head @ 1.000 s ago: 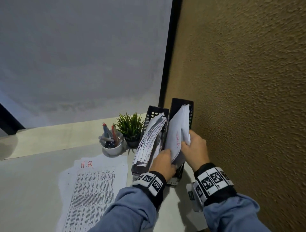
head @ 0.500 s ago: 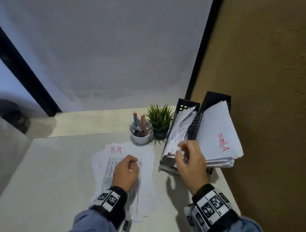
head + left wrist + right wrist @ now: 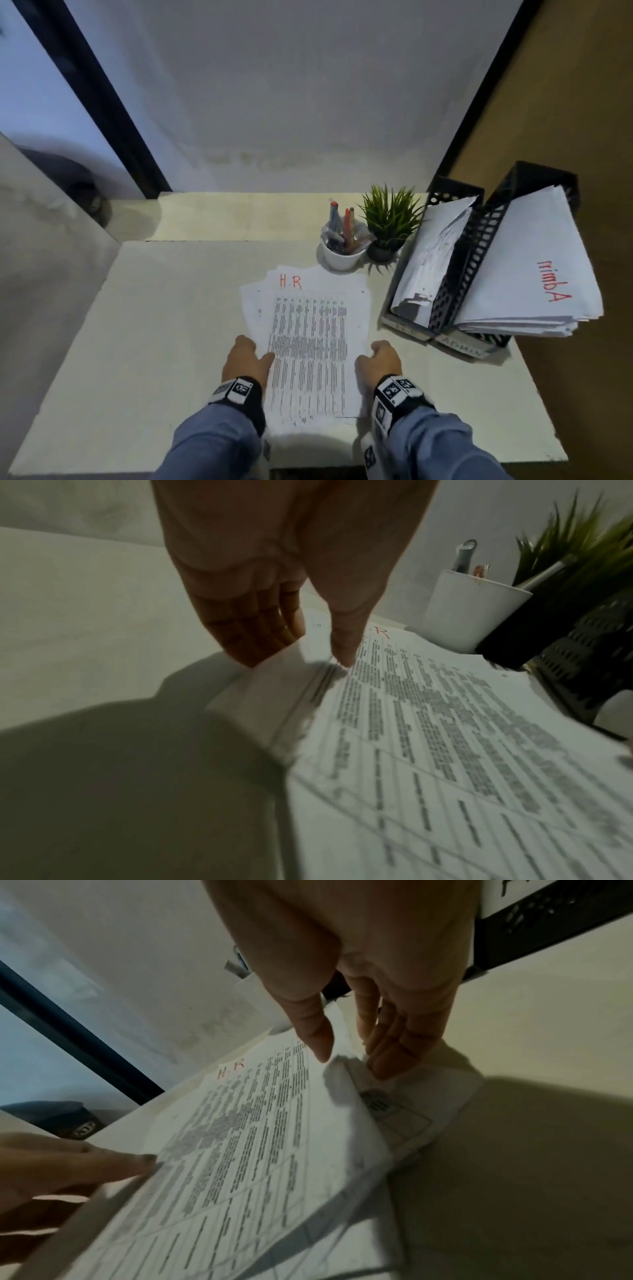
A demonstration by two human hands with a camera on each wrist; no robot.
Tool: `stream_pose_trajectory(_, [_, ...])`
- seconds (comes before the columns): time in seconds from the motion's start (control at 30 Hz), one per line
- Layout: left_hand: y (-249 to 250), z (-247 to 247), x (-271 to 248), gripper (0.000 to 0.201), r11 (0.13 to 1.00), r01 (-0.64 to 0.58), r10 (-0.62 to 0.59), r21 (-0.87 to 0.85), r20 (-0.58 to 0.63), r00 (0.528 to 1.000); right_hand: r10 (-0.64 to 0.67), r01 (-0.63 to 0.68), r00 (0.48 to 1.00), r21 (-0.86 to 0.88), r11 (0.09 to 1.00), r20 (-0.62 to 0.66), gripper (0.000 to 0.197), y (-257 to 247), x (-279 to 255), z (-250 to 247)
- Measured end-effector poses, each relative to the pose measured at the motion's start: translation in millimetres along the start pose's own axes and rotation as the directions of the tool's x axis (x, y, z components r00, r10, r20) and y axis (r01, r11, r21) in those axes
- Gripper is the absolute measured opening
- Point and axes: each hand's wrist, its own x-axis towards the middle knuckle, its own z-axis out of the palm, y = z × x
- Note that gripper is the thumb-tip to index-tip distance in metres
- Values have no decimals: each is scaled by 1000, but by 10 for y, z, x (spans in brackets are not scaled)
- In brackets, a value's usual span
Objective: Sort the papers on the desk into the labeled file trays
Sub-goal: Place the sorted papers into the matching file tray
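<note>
A stack of printed papers [image 3: 308, 342] marked "H.R" in red lies on the white desk [image 3: 154, 342]. My left hand [image 3: 253, 353] grips its left edge; in the left wrist view that hand [image 3: 301, 658] has its thumb on top and fingers under the raised edge of the stack [image 3: 445, 750]. My right hand [image 3: 373, 356] grips the right edge; in the right wrist view this hand [image 3: 352, 1065] has its thumb on the stack [image 3: 257, 1150]. Two black file trays stand at right: the left tray [image 3: 455, 188] holds papers, the right tray [image 3: 544, 174] holds "Admin" sheets [image 3: 527, 274].
A white cup of pens [image 3: 342, 257] and a small potted plant [image 3: 390, 219] stand just beyond the stack, left of the trays. A brown wall [image 3: 565, 102] runs close along the trays' right side. The desk's front edge lies under my forearms.
My hands left the papers in the right tray. The left hand went to the H.R stack first, and now both hands hold the stack's side edges.
</note>
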Motion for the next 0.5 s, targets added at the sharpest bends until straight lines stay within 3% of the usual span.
stream_pose_trajectory(0.2, [-18,-172,-25,8,989,-127,123,-70,-67,990,-6,5,1000,65,998,8,30,-35,97,9])
stream_pose_trajectory(0.3, [-108,-240,-27,19,973,-209,201,-97,-87,976,-29,28,1000,73,997,7,34,-75,119,23])
stream_pose_trajectory(0.37, [-145,-268,-59,23,941,-244,222,-234,-117,968,-39,37,999,155,987,10,41,-87,141,21])
stream_pose_trajectory(0.43, [-158,-292,-108,28,897,-224,194,-382,-115,974,-46,38,999,270,962,23,49,-133,119,10])
stream_pose_trajectory(0.5, [-166,-303,-142,35,871,-143,148,-469,-26,989,-82,58,995,347,936,56,56,-165,131,-10])
